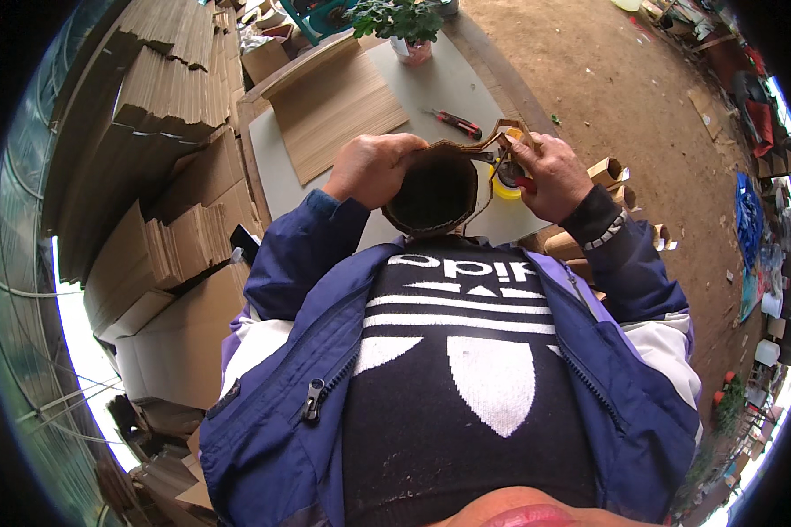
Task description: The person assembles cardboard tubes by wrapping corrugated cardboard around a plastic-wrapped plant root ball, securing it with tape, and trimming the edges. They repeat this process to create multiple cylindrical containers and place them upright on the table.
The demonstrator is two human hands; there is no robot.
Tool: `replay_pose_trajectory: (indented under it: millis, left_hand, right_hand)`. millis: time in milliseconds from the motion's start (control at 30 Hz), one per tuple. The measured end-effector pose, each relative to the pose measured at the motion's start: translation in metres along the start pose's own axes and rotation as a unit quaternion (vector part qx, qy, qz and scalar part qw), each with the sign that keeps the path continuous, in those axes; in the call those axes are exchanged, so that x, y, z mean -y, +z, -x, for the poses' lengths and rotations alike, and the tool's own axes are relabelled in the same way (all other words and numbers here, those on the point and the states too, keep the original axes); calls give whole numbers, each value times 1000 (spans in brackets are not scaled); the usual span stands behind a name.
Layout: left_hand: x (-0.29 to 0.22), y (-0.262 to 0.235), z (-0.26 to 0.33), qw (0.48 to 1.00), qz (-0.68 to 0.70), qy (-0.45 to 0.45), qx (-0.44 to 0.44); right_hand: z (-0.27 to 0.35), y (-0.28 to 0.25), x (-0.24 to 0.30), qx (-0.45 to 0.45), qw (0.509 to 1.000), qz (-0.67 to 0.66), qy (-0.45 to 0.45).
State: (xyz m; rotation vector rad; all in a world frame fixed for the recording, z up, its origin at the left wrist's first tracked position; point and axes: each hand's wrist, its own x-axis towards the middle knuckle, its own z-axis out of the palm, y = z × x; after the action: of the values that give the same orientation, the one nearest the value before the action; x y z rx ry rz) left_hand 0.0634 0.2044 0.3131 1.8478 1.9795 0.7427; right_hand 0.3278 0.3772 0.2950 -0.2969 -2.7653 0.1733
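Note:
A rolled cardboard tube (435,189), dark inside, is held upright in front of my chest with its open end facing up. My left hand (378,169) is closed on its left rim, the thumb and fingers pinching the wall. A loose strip of cardboard (501,132) runs from the tube's far rim toward the right. My right hand (549,173) is closed round a red-handled tool (526,184) with a dark metal part, and its fingers also touch the strip's end. The tool's exact kind is partly hidden by the fingers. Behind it shows a yellow round object (505,190).
On the grey-topped table (281,145) lie a flat corrugated cardboard sheet (338,110) and a red-and-black utility knife (459,125). A potted plant (404,26) stands at the far edge. Cardboard stacks (171,97) rise at left; cardboard tubes (605,171) are at right.

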Motion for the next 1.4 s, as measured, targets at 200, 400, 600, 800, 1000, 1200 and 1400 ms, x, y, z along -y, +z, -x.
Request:
replay_pose_trajectory:
  millis: [200,400,600,800,1000,1200,1400]
  left_hand:
    - [8,2,6,991,104,-52,-60]
    - [13,8,20,989,89,-48,-107]
    - [19,18,14,979,151,-48,-126]
    - [23,28,29,951,245,-111,-150]
    - [30,27,22,960,239,-68,-127]
    - [26,26,20,960,225,-84,-144]
    - [19,24,21,963,214,-78,-144]
  right_hand:
    - [2,-7,-6,101,992,-62,48]
    - [-6,-2,-3,3,1000,-7,-25]
    - [-8,-4,-4,62,996,-56,13]
    - [-6,-7,-5,67,996,-47,21]
    - [-7,-7,-4,51,998,-30,3]
    - [-3,-5,-4,43,997,-58,9]
    - [2,-5,1,55,996,-64,38]
